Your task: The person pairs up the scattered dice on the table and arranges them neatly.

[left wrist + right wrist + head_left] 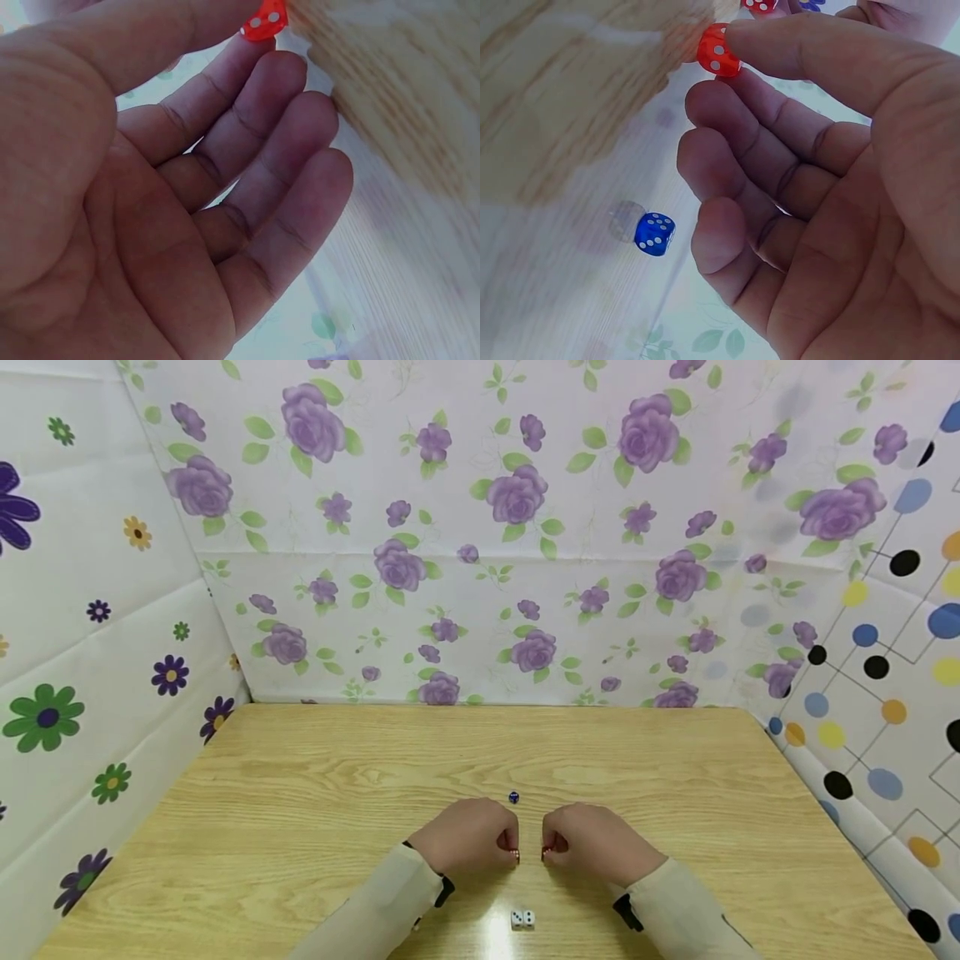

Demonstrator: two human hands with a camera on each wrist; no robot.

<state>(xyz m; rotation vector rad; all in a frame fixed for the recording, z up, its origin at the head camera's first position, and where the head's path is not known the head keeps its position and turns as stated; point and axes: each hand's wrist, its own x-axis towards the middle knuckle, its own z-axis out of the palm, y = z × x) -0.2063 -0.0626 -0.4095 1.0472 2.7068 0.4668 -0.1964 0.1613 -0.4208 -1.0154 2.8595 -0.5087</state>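
So both hands are busy here, one red die each. The left hand point(472, 835) pinches its red die point(264, 24) between thumb and index fingertip, and the right hand point(600, 843) has the other red die point(717, 52) in the same kind of pinch. My guess is that's just down to size: dice this tiny don't leave room for more than two fingertips, so the other fingers simply curl loosely out of the way. The hands face each other with a small gap between them, not touching, so the two red dice sit nearly opposite each other, low over the wooden table point(300, 793). Can't tell whether either one actually touches the wood.

The blue die point(513, 797) lies on the table just beyond the hands, and the two white dice point(522, 919) sit side by side on the near side, which probably keeps the middle free for the fingers.

Looks-wise, the red ones are bright orange-red, kinda see-through, with white pips and rounded corners. The fingertips cover part of each, so no full face count from me. The blue one also has white pips, while the white pair has dark ones, three up and two up.
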